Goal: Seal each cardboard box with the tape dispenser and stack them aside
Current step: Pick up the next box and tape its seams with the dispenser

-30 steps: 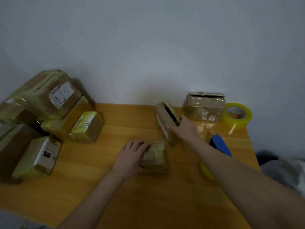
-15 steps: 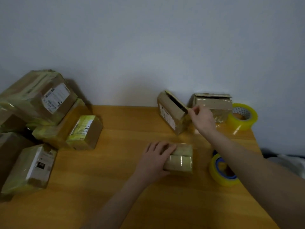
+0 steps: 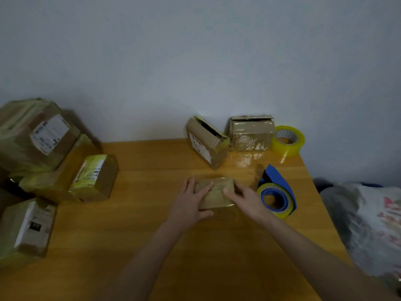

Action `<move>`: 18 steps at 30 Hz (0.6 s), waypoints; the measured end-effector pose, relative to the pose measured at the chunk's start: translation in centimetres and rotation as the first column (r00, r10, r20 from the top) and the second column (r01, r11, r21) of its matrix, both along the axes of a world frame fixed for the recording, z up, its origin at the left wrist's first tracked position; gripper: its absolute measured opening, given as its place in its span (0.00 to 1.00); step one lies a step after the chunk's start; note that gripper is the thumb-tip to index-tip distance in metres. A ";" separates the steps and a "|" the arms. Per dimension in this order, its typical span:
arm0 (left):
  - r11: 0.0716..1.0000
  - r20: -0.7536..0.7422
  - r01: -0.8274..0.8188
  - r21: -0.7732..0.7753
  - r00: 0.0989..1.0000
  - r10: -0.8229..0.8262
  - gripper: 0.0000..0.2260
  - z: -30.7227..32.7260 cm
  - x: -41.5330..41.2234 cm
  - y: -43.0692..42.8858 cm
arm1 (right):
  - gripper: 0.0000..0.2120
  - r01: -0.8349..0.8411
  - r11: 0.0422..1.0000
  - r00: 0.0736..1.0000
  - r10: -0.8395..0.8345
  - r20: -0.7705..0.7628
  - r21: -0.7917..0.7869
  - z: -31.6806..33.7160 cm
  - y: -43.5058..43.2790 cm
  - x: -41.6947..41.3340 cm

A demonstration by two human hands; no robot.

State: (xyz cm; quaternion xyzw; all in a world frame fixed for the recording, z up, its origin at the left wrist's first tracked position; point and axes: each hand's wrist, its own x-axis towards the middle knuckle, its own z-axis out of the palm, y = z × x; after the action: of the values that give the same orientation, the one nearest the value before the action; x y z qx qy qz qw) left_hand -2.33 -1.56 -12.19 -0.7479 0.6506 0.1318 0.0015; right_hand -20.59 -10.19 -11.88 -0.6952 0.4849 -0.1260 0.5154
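A small brown tape-wrapped cardboard box (image 3: 217, 193) lies flat at the middle of the orange-brown wooden table (image 3: 152, 224), held from both sides. The left hand (image 3: 188, 203) grasps it at nine o'clock, fingers laid across the top and thumb tucked against the near face. The right hand (image 3: 247, 199) grasps it at three o'clock, thumb on top and fingers round the far right corner (this side is a little blurred). Just beside the right hand, at three o'clock of the box, the blue tape dispenser with a yellow-rimmed roll (image 3: 276, 195) rests on the table. At twelve to one o'clock, by the grey wall (image 3: 195, 61), stand two open-flapped boxes: a tilted brown cardboard box with a white label (image 3: 205, 143) and an upright shiny taped cardboard box (image 3: 251, 134), close together. A loose yellow tape roll (image 3: 287, 140) sits just beside the upright one, at its three o'clock. At nine o'clock, well apart, is a pile of sealed labelled cardboard boxes (image 3: 43, 148).
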 end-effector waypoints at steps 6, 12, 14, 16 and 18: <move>0.988 -0.181 -0.145 -0.055 0.975 0.133 0.50 -0.1 0.5 0.7 | 0.37 0.034 0.992 0.999 -0.037 0.020 0.118 -0.7 -0.2 0.0; 0.971 -0.197 -0.234 -0.046 0.955 0.221 0.52 -0.7 -0.1 0.8 | 0.35 -0.009 0.971 0.999 -0.003 0.051 0.241 -0.6 -0.5 0.5; 0.972 -0.221 -0.230 -0.041 0.951 0.216 0.51 -0.5 -0.4 0.8 | 0.28 0.018 0.976 0.998 -0.031 0.056 0.218 -0.7 -0.3 0.3; 0.979 -0.239 -0.196 -0.053 0.955 0.178 0.51 -0.7 -1.4 1.1 | 0.23 0.090 0.982 0.994 -0.100 0.050 0.163 -0.9 -0.1 -0.6; 0.989 -0.229 -0.132 -0.059 0.967 0.115 0.50 -1.2 -2.5 1.4 | 0.25 0.156 0.985 0.988 -0.156 -0.007 0.078 -0.9 0.1 -1.8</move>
State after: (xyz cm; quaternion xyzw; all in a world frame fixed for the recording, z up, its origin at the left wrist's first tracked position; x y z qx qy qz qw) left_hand -4.87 -0.12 -13.34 -0.7669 0.6030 0.1914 -0.1082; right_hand -22.36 -10.11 -12.81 -0.6344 0.5425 -0.1465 0.5308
